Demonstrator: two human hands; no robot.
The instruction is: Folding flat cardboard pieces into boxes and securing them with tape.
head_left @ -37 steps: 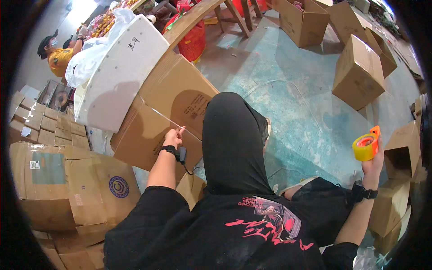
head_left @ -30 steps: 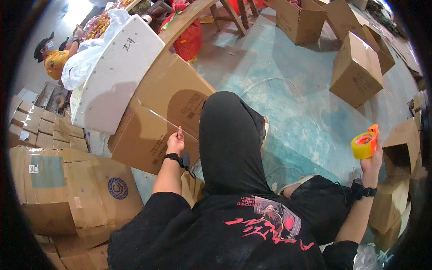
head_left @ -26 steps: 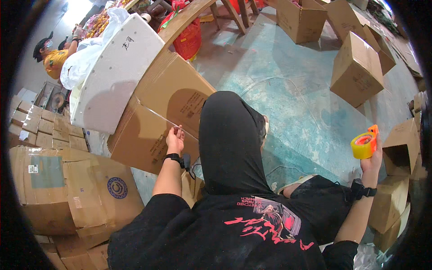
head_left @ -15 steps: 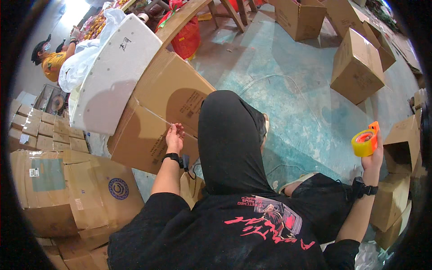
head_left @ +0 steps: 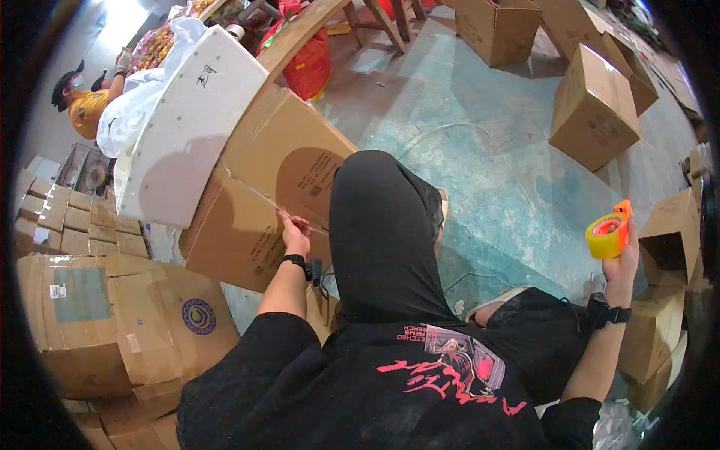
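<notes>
Left hand half-open at flat brown cardboard; right of it, right hand grips orange-yellow tape dispenser. Likely handling seam; next needs firm pinch.

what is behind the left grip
Brown cardboard shows behind the left grip, with dark print nearby and a pale line running toward it. The patch it covers cannot be seen, and I cannot tell whether the two touch.

The carton lies left of the knee, under the left hand. Left of this carton is the foam box. Far right, the tape dispenser is in the right hand.
</notes>
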